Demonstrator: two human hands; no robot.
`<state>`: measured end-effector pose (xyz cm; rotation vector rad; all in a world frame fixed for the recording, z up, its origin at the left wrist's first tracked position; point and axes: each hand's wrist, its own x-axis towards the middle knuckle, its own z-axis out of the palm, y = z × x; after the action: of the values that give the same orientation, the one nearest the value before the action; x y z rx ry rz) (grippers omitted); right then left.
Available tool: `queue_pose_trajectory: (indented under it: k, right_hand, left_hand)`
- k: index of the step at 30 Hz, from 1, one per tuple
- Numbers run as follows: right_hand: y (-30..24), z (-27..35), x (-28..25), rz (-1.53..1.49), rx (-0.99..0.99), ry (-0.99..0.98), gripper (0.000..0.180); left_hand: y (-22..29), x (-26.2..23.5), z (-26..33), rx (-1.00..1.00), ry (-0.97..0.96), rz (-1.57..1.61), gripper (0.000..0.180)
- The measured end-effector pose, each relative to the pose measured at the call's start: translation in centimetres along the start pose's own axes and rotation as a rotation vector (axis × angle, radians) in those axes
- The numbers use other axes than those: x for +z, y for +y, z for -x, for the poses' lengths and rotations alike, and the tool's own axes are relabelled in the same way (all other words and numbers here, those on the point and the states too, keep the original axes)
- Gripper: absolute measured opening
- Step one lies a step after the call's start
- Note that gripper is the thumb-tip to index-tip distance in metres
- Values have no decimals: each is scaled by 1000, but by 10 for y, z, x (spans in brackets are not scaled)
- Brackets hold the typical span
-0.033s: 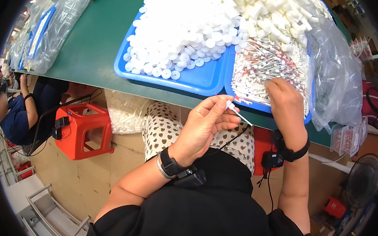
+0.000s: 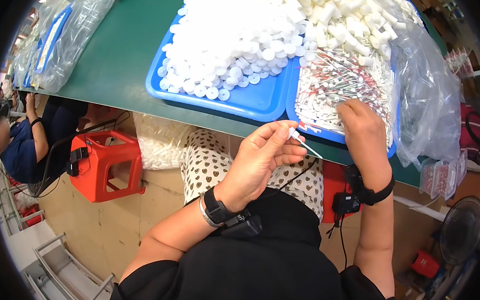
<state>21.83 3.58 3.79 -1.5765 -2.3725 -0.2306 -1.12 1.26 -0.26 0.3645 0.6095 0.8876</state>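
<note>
My left hand [image 2: 261,154] is closed in a pinch between thumb and index finger on a thin white rod [image 2: 309,149] with a small white collar. The rod slants down to the right, and a bit of red shows by the fingertips. My right hand [image 2: 361,127] reaches into the right blue tray [image 2: 320,134], fingers bent down and together over thin white pieces [image 2: 313,115]. What its fingertips hold, if anything, is hidden. Beyond it lies a heap of thin red and white pieces [image 2: 340,79].
Another blue tray [image 2: 248,102] holds white discs [image 2: 217,66]. Cream cylindrical pieces [image 2: 336,18] are heaped behind. Clear plastic bags [image 2: 427,95] crowd the right side of the green table [image 2: 116,60]. A red stool [image 2: 107,166] and a seated person [image 2: 23,142] are at left.
</note>
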Motion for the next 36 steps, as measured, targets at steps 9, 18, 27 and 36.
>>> queue_pose_trajectory:
  k: [9, 18, 27, 36]
  right_hand:
    - [11, -3, 2, -35, -88, 19, 13]
    - [-36, 14, -21, -605, 79, 59, 11]
    - [-37, 15, -12, -559, -7, 168, 12]
    - [-46, 7, -19, -1672, 798, -452, 30]
  left_hand:
    - [1, 3, 0, 13, 39, -31, 37]
    - [10, 13, -8, 166, 54, 30, 36]
    - [5, 12, -10, 168, 47, -19, 37]
    - [0, 16, -9, 127, -86, -145, 42]
